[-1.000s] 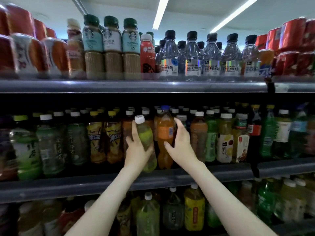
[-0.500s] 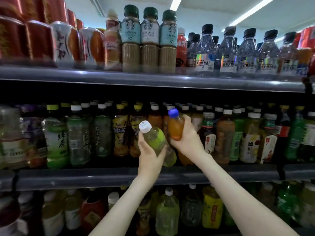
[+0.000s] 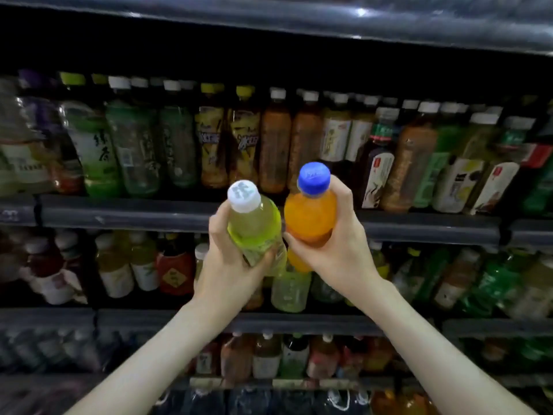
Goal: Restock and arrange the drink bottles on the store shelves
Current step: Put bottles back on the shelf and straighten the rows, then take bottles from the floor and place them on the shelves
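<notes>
"Orange bottle (image 3: 309,217) and green bottle (image 3: 254,232), where?"

"Side by side, apparently touching, caps tipped back toward the head, in front of the middle shelf (image 3: 134,212). Right hand (image 3: 344,250) wraps the orange, left hand (image 3: 233,265) the green. Their bases point shelfward, neither nearer."

Green bottle (image 3: 254,232) white-capped; orange bottle (image 3: 309,217) blue-capped.
</notes>
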The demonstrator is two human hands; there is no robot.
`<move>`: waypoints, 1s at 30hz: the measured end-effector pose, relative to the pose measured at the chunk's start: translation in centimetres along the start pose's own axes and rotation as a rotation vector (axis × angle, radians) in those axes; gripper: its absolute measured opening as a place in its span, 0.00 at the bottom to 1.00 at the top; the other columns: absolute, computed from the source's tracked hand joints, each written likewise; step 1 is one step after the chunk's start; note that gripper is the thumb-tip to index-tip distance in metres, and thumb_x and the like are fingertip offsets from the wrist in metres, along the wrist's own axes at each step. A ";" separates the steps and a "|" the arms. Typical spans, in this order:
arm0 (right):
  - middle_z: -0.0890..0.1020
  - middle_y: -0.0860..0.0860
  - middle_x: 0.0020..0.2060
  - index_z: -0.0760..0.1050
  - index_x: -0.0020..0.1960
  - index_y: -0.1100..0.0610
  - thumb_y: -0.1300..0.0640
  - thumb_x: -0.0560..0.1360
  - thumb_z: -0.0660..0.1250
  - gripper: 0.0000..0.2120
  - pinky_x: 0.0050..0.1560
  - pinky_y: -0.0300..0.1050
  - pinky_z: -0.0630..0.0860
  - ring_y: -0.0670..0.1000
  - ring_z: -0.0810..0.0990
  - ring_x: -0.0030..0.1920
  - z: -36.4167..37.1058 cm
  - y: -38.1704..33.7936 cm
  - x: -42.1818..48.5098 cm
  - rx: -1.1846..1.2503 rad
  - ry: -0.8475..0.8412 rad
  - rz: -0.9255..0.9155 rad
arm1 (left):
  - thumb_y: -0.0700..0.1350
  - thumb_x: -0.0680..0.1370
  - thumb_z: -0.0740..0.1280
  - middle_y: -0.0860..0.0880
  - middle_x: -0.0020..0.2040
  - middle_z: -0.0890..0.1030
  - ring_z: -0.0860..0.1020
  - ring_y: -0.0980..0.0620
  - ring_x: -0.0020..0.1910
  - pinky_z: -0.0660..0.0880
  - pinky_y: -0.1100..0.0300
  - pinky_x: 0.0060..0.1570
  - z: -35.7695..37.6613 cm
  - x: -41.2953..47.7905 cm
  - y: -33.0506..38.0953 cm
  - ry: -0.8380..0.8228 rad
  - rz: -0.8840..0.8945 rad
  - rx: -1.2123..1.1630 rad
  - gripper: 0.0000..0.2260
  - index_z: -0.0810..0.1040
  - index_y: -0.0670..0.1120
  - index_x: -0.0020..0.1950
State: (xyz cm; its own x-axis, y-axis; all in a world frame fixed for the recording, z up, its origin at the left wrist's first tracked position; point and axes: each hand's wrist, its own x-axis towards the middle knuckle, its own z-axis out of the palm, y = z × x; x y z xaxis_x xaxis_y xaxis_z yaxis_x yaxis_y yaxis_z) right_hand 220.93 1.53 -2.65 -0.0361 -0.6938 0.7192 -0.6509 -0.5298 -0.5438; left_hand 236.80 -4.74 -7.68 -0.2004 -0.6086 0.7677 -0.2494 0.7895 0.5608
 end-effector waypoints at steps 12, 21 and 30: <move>0.77 0.38 0.50 0.67 0.57 0.43 0.63 0.63 0.79 0.32 0.47 0.22 0.66 0.28 0.74 0.48 11.6 15.7 -24.4 0.218 -0.482 0.764 | 0.48 0.69 0.77 0.53 0.63 0.63 0.68 0.57 0.62 0.68 0.62 0.57 6.8 -26.8 -10.0 -0.318 -0.808 0.083 0.42 0.53 0.55 0.73; 0.79 0.46 0.42 0.69 0.54 0.51 0.68 0.63 0.77 0.27 0.39 0.24 0.68 0.32 0.76 0.39 25.9 33.6 -52.5 0.130 -0.671 1.106 | 0.55 0.70 0.72 0.45 0.63 0.66 0.76 0.42 0.56 0.69 0.59 0.45 17.3 -55.3 -28.2 -0.549 -1.167 0.140 0.39 0.57 0.41 0.73; 0.80 0.51 0.47 0.66 0.55 0.44 0.65 0.62 0.79 0.32 0.48 0.30 0.72 0.44 0.78 0.44 42.4 48.6 -74.5 0.060 -0.561 1.067 | 0.52 0.72 0.72 0.47 0.58 0.64 0.76 0.39 0.47 0.61 0.60 0.37 24.2 -79.5 -45.6 -0.670 -1.178 0.226 0.34 0.62 0.41 0.72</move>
State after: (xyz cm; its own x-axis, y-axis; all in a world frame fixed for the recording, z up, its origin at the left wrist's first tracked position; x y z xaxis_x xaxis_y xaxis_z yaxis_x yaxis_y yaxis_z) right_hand 224.14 6.81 -100.94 -0.1899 -0.9036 -0.3839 -0.4576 0.4274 -0.7797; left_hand 241.21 5.77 -101.82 -0.1636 -0.8759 -0.4539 -0.7235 -0.2063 0.6588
